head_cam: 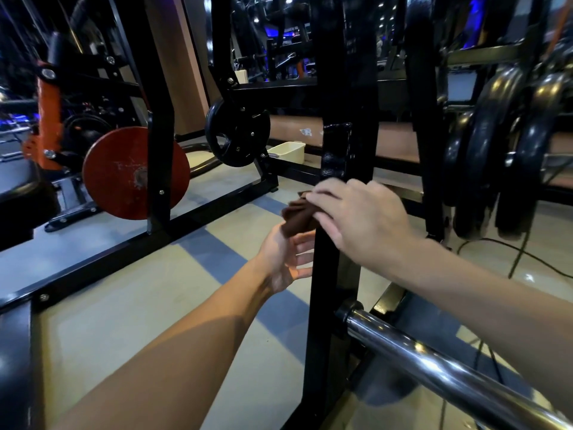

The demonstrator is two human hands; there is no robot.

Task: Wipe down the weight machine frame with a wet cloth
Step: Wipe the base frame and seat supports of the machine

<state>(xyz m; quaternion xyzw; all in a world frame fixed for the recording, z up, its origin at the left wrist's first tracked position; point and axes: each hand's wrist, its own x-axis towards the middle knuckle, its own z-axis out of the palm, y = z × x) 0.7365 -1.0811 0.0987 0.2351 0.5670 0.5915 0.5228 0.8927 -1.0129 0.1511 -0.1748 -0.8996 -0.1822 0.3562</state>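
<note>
Brown folded cloth (pixel 299 217) lies against the black metal upright post (pixel 347 144) of the weight machine, gripped under my right hand (pixel 356 215). Just below the cloth, left of the post, my left hand (pixel 286 259) hangs spread, palm up, holding nothing.

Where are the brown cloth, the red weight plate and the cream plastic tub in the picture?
brown cloth (pixel 297 217): head view, on the folded fabric left of the right hand.
red weight plate (pixel 124 172): head view, on its flat face.
cream plastic tub (pixel 293 154): head view, on its front wall.
</note>
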